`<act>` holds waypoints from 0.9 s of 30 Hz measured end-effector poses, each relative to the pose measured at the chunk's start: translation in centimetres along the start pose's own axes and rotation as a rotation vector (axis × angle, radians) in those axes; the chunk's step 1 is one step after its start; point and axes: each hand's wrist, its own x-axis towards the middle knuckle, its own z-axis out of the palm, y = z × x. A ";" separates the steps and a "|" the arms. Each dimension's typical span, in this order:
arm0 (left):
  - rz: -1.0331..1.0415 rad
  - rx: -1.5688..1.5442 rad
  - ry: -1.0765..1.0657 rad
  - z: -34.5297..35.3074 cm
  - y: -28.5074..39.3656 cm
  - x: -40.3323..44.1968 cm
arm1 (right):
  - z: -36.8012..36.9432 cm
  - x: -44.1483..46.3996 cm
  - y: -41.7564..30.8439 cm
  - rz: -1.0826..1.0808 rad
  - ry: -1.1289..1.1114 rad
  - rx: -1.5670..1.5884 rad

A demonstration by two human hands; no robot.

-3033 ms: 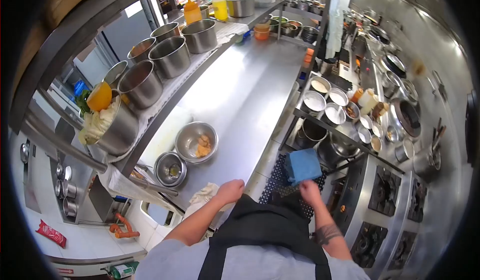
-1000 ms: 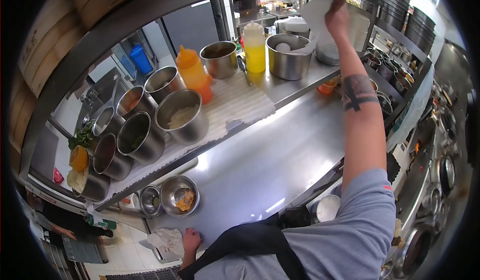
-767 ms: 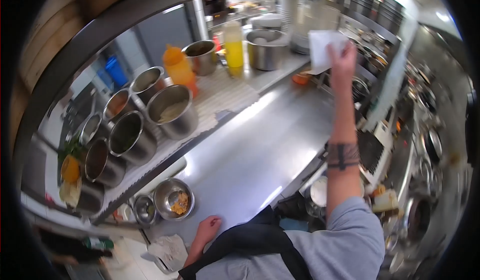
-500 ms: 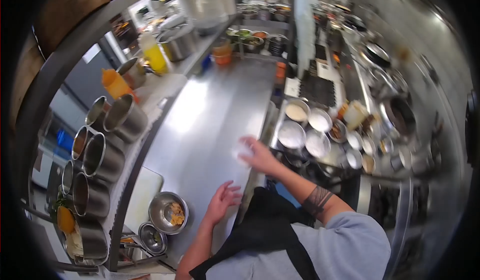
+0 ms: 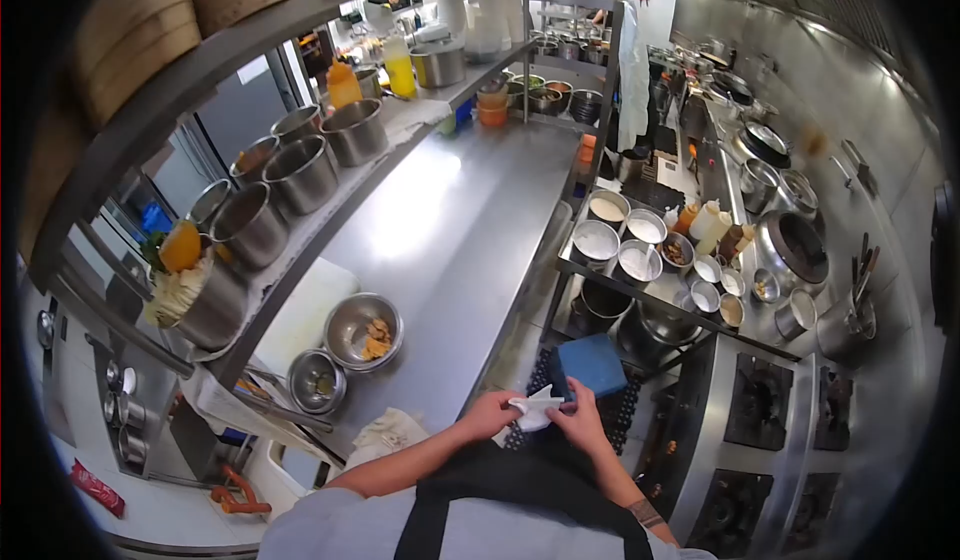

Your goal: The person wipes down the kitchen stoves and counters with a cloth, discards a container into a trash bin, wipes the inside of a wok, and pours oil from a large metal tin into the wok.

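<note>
A thin, crumpled white sheet (image 5: 537, 410) is stretched between my two hands in front of the black apron; whether it is paper or thin plastic I cannot tell. My left hand (image 5: 488, 416) pinches its left end. On the other side, my right hand (image 5: 579, 418) has its fingers closed on the right end. To the left on the steel worktop (image 5: 430, 260) stands a metal bowl (image 5: 342, 332) with orange-yellow pieces inside. Beside it is a smaller metal bowl (image 5: 317, 382), and a white cutting board (image 5: 300, 312) lies behind them.
A steel shelf (image 5: 285, 255) with several metal pots and squeeze bottles runs along the left. On the right, a rack holds containers of white powder (image 5: 597, 242) by the stove burners (image 5: 755, 400). A blue box (image 5: 590, 364) sits low beyond my hands. A cloth (image 5: 385, 432) lies at the worktop's edge.
Both hands have come back from over the worktop and met in front of the apron, with the white sheet between them. The camera view has shifted, showing more of the stove.
</note>
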 end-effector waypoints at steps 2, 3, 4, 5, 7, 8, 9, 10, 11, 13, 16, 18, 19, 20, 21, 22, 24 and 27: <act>0.024 0.105 0.099 -0.9 -0.5 -0.7 | 0.8 0.2 0.6 0.013 -0.003 0.023; 0.020 0.155 0.161 -1.3 -0.8 -1.0 | 1.1 0.3 1.0 0.004 -0.013 0.036; 0.022 0.155 0.171 -1.7 -1.4 -1.2 | 1.2 0.6 0.6 -0.004 -0.024 0.049; 0.009 0.153 0.214 -2.1 -2.0 -1.1 | 1.2 1.4 0.2 -0.014 -0.033 0.048; -0.007 0.149 0.273 -2.8 -2.0 -1.2 | 1.2 4.2 -1.1 -0.066 -0.082 0.016; -0.019 0.143 0.301 -3.0 -0.9 -1.8 | 1.1 6.2 -2.0 -0.126 -0.066 0.008; -0.030 0.138 0.328 -3.3 -0.2 -1.8 | 0.7 8.7 -3.0 -0.182 -0.066 -0.032; -0.033 0.138 0.338 -3.9 -0.4 -1.5 | 0.3 11.3 -4.1 -0.231 -0.063 -0.005; -0.033 0.138 0.373 -4.5 -0.8 -1.2 | -0.6 13.7 -6.6 -0.236 -0.065 0.072; -0.034 0.127 0.426 -5.6 -1.6 -0.4 | -2.3 20.1 -10.8 -0.358 -0.023 0.057; -0.086 0.103 0.624 -7.4 -2.8 2.0 | -3.8 32.0 -16.1 -0.472 0.038 0.213; -0.147 0.042 0.702 -8.2 -3.5 4.1 | -4.7 38.9 -21.1 -0.558 0.033 0.389; -0.207 -0.017 0.752 -8.3 -3.5 5.3 | -5.1 42.3 -23.5 -0.585 0.044 0.428; -0.223 -0.041 0.769 -8.3 -3.3 6.4 | -5.4 45.3 -26.1 -0.638 0.064 0.470; -0.243 -0.052 0.787 -8.1 -2.0 7.2 | -5.5 48.3 -28.4 -0.659 0.060 0.529; -0.270 -0.085 0.789 -7.7 0.5 8.0 | -5.7 51.6 -30.6 -0.683 0.060 0.589; -0.302 -0.127 0.810 -7.9 2.5 10.2 | -5.3 58.7 -34.6 -0.666 0.073 0.681; -0.289 0.050 0.791 -8.5 3.1 12.5 | -3.8 69.7 -40.3 -0.737 0.114 0.698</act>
